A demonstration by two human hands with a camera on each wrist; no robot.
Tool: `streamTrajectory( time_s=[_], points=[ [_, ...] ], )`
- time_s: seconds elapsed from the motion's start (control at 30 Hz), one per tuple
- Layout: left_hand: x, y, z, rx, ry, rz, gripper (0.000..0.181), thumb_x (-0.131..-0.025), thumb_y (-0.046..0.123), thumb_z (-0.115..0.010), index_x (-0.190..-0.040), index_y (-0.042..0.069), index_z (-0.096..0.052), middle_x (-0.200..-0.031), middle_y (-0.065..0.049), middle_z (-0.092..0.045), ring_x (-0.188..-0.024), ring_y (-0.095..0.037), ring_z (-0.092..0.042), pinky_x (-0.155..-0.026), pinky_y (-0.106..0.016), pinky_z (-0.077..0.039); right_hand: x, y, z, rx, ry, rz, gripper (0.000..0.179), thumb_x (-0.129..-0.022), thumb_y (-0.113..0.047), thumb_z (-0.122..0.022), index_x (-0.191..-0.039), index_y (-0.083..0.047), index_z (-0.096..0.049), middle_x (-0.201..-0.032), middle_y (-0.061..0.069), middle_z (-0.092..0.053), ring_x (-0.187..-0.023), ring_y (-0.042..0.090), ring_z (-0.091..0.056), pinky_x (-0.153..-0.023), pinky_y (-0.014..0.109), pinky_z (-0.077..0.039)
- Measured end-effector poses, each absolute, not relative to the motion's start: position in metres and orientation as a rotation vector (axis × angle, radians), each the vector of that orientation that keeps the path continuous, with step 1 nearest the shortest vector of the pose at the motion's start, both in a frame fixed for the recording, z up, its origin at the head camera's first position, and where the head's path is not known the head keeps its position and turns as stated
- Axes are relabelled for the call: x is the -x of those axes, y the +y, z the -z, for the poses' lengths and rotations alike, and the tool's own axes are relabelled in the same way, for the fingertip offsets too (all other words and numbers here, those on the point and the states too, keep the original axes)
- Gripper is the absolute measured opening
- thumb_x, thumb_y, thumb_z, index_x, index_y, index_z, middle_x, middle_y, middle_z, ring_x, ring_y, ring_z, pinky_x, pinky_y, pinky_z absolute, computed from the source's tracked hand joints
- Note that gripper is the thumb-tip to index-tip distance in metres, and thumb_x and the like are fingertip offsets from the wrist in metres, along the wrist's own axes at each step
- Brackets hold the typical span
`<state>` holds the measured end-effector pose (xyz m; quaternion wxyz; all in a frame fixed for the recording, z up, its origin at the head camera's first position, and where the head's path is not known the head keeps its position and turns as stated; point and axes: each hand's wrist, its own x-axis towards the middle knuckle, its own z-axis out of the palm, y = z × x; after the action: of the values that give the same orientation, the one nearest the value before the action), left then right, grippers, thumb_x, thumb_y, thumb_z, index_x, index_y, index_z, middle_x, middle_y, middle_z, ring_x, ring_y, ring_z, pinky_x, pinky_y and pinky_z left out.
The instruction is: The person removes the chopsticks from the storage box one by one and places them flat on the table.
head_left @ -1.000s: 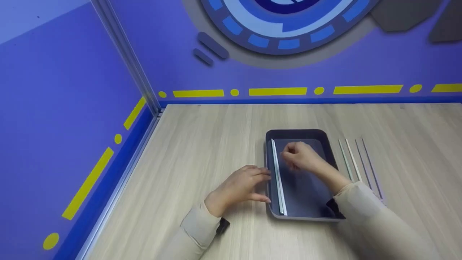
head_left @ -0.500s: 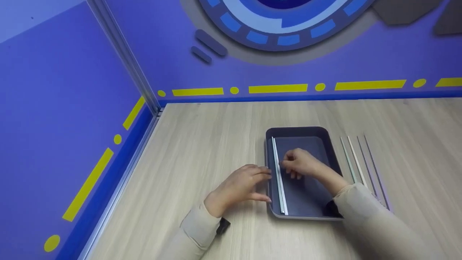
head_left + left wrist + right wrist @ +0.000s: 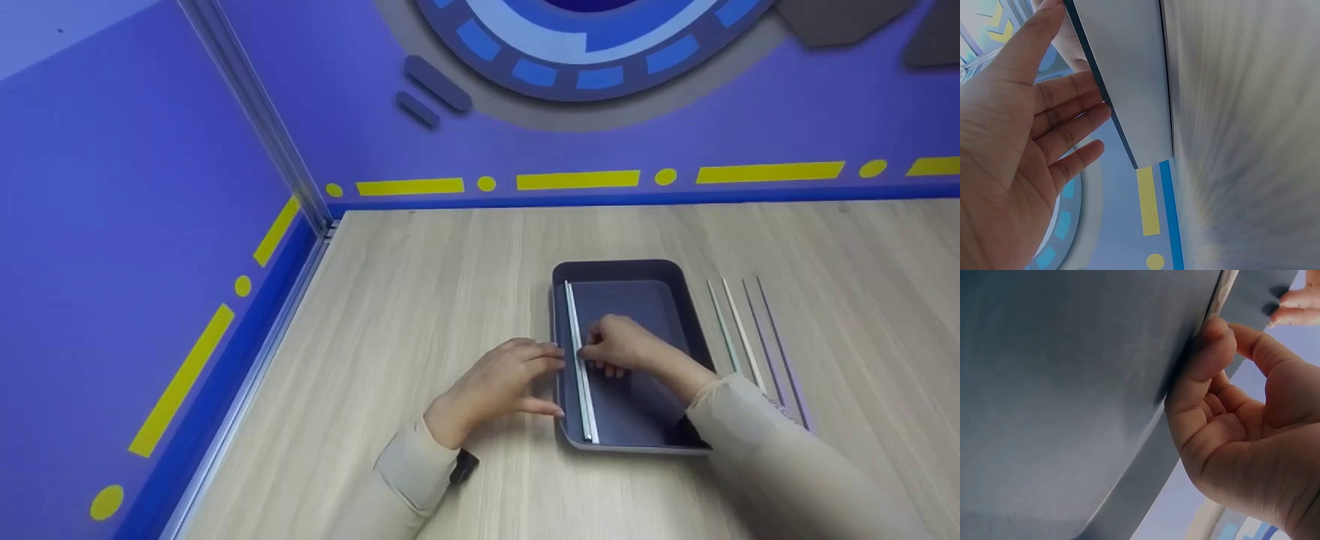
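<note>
In the head view a dark rectangular tray (image 3: 634,414) lies on the table. Along its left inner side lies a pair of pale chopsticks (image 3: 586,420), one greenish and one white. My right hand (image 3: 621,343) reaches into the tray, with thumb and index finger pinching the white chopstick around its middle; the other fingers are curled. The right wrist view shows those fingertips (image 3: 1216,340) together at the stick, partly hiding it. Outside the tray, my left hand (image 3: 499,382) has its fingers extended, with fingertips against the left wall; the left wrist view shows its palm (image 3: 1008,169).
Right of the tray, a green chopstick (image 3: 721,322), a white chopstick (image 3: 741,326) and two purple chopsticks (image 3: 780,345) lie side by side, their near ends partly behind my right sleeve (image 3: 772,442). Blue walls (image 3: 450,150) stand behind and left of the wooden table (image 3: 420,300).
My right hand has moved down along the chopsticks in the tray and closed in on them from the right. The left hand stays at the tray's wall. The head view has shifted slightly.
</note>
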<state>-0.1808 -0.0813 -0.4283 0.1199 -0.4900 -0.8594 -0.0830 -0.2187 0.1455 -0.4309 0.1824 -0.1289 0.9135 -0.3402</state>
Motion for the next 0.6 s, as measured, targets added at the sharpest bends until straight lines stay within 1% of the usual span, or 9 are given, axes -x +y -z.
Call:
streamTrajectory(
  time_s=[0.2,0.6],
  points=[
    [0.182,-0.081,0.428,1.436,-2.515,0.257,0.063,-0.076,0.058,-0.068,-0.118,0.010,-0.067,-0.128,-0.001,-0.064,-0.119,-0.013,-0.059,-0.109,-0.027,-0.042,0.217,0.141,0.429,0.319,2.620,0.890,0.017,-0.084,-0.011,-0.063,-0.069,-0.005,-0.058,-0.056,0.002,-0.058,-0.043,0.009,-0.052,-0.039,0.020,-0.046],
    [0.181,-0.082,0.428,1.444,-2.487,0.254,0.062,-0.076,0.057,-0.069,-0.117,0.010,-0.067,-0.127,-0.001,-0.065,-0.118,-0.014,-0.060,-0.109,-0.027,-0.042,0.214,0.131,0.427,0.222,2.707,0.730,0.021,-0.086,-0.017,-0.063,-0.070,-0.004,-0.063,-0.056,0.004,-0.058,-0.044,0.012,-0.053,-0.040,0.020,-0.045]
  ],
)
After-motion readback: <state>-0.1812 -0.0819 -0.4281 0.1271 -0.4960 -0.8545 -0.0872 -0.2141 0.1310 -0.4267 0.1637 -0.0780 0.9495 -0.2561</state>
